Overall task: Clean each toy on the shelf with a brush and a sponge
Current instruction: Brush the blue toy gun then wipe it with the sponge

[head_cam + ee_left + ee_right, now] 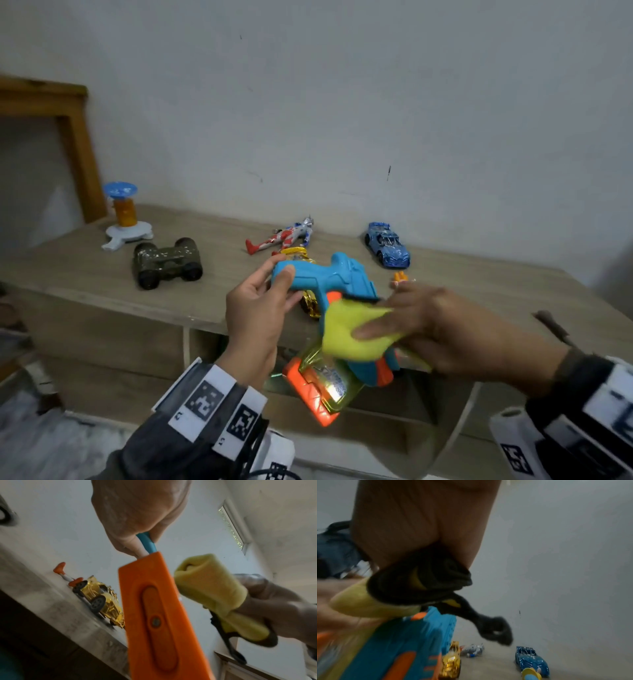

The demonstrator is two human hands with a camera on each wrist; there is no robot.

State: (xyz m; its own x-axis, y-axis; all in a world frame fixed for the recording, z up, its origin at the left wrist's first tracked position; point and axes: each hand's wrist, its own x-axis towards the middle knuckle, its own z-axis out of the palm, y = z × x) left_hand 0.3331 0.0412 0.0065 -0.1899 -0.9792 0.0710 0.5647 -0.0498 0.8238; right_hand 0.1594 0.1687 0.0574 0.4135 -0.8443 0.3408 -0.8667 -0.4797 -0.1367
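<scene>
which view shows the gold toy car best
The left wrist view: the gold toy car sits sharp on the shelf, with its side and wheels clear. In the head view only gold slivers show behind the blue toy gun and the left hand. The right wrist view shows it end-on, dim and partly cropped.

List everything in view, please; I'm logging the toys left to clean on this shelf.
toy gun: 1, blue and orange, held above the shelf's front edge
sponge: 1, yellow, pressed on the toy gun
binoculars: 1, olive, shelf left
spinner toy: 1, blue, orange and white, far left
action figure: 1, red and silver, lying at the back
blue car: 1, back right
gold car: 1, behind the toy gun
shelf: 1, light wood
left hand: grips the toy gun's handle
right hand: holds the sponge
</scene>
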